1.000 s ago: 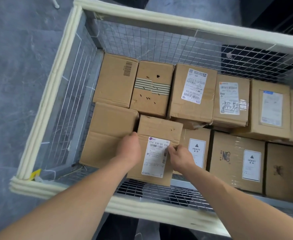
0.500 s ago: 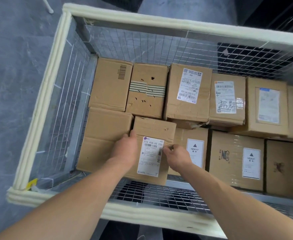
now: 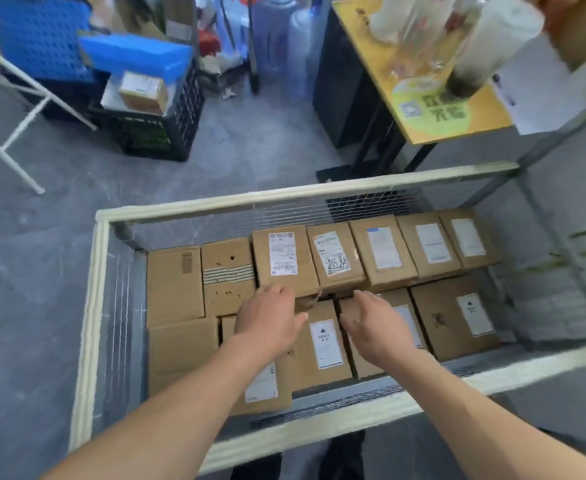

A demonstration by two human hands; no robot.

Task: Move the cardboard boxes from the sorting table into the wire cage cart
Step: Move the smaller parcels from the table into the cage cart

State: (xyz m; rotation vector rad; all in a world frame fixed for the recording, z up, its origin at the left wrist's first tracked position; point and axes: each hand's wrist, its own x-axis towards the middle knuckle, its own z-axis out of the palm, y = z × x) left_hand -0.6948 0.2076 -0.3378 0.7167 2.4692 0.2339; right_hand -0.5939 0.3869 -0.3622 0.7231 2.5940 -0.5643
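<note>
Your wire cage cart with the cream padded rim [image 3: 90, 323] holds two rows of brown cardboard boxes [image 3: 175, 282]. The white-labelled box [image 3: 282, 403] lies in the near row, under your left forearm. Your left hand [image 3: 267, 323] and right hand [image 3: 374, 327] hover above them, fingers loosely spread, gripping nothing.

The cardboard boxes [image 3: 173, 285] are seen as matt brown board, with white paper labels [image 3: 282, 252] stuck on their tops. The wire cage cart [image 3: 90, 323] is built of thin grey metal mesh, its rim wrapped in cream padding (foam, by its look). At 9 o'clock the floor [image 3: 35, 271] is dull, mottled grey. At 11 o'clock a black crate [image 3: 167, 133] is moulded in latticed plastic. At 1 o'clock a tabletop [image 3: 475, 112] is finished in smooth yellow.
</note>
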